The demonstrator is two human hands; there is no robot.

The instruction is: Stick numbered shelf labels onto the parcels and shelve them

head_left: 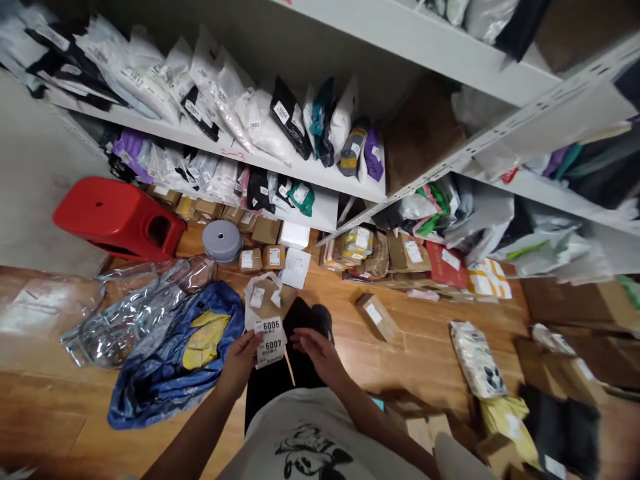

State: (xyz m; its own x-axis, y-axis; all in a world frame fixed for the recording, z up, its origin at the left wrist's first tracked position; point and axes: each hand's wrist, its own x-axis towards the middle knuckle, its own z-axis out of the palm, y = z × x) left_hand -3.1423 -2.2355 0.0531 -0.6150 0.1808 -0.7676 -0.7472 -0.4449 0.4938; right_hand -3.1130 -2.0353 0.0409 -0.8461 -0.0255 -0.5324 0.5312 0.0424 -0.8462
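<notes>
My left hand (243,355) pinches the left edge of a strip of white printed labels (271,339), held in front of my body. The numbers 6006 and 6007 can be read on it, with another label partly visible below. Just right of the strip is my right hand (318,349), its fingers loosely extended and apart, with nothing visible in them. A thin pale strip (289,368) hangs below the labels; what it belongs to is unclear. Behind the labels, a pale bag with white stickers (257,293) lies on the floor.
Bagged parcels with number labels fill the shelf (305,170) ahead. A red stool (120,217), a grey round object (222,240), a blue sack (165,373) and clear plastic (135,313) lie left. Small cartons line the shelf base; a brown box (377,317) sits right.
</notes>
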